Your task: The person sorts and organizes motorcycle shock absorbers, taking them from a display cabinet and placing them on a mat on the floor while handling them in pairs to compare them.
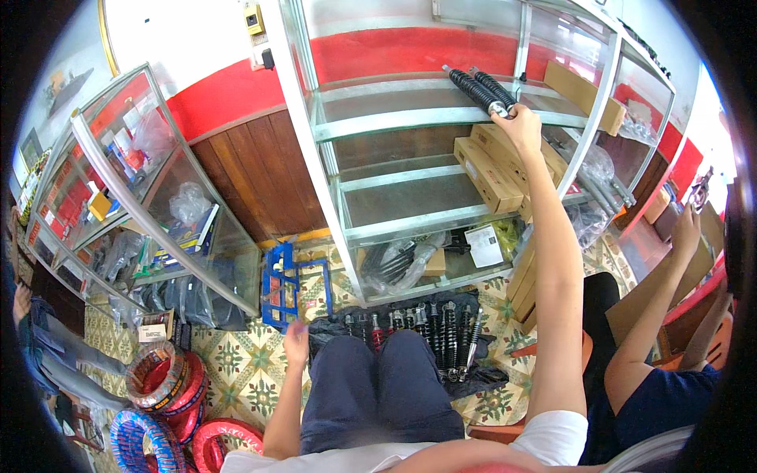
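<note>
My right hand (518, 125) reaches up to the glass shelf and grips the near end of black coil-spring shock absorbers (473, 88), which lie side by side on the upper shelf of a metal-framed glass cabinet (408, 122). Beside my left knee is my left hand (295, 346), raised above the tiled floor; a small blurred purplish patch shows at its fingertips, and whether it holds anything is unclear. On a black plastic sheet (482, 384) in front of my knees lie several more shock absorbers (440, 337), mostly black, with some red springs.
Cardboard boxes (494, 177) lie on the middle shelf, bagged parts (396, 266) below. A blue metal rack (284, 284) stands left of the cabinet. Wrapped tyres (157, 378) and another glass case (177, 207) are at left. A co-worker's arm (656, 295) is at right; another person stands far left.
</note>
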The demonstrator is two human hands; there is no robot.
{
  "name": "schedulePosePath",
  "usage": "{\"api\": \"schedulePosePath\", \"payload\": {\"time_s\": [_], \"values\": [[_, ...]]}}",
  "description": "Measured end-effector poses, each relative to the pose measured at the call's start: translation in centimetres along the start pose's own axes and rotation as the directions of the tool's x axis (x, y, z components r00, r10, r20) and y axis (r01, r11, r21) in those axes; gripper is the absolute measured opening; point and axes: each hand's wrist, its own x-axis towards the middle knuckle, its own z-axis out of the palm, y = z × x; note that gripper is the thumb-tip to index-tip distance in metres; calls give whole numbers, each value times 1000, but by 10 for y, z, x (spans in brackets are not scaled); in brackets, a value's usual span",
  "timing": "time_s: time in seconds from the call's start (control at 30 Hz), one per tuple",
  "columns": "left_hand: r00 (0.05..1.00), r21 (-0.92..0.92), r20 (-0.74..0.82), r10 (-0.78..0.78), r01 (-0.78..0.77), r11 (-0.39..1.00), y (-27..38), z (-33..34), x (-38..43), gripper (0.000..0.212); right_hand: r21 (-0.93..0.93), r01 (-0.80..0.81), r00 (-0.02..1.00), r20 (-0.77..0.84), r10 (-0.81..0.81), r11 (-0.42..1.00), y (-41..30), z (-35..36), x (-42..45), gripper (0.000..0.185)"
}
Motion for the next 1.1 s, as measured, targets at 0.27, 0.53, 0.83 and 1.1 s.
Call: {"api": "schedulePosePath", "payload": {"time_s": [0.27,0.53,0.83,1.1], "values": [[713,-594,463,527,-192,781,366,123,135,39,85,-141,987,87,134,986,-14,-31,-23,45],[566,-570,773,287,422,705,512,257,168,91,192,-52,997,61,41,980,-21,-41,-40,47],[467,-482,867,172,703,523,551,293,197,72,444,-759,642,633,433,477,16,-27,1,75],[337,-390,920,200,749,535,544,275,208,45,658,-659,752,586,302,365,26,2,-5,40]]}}
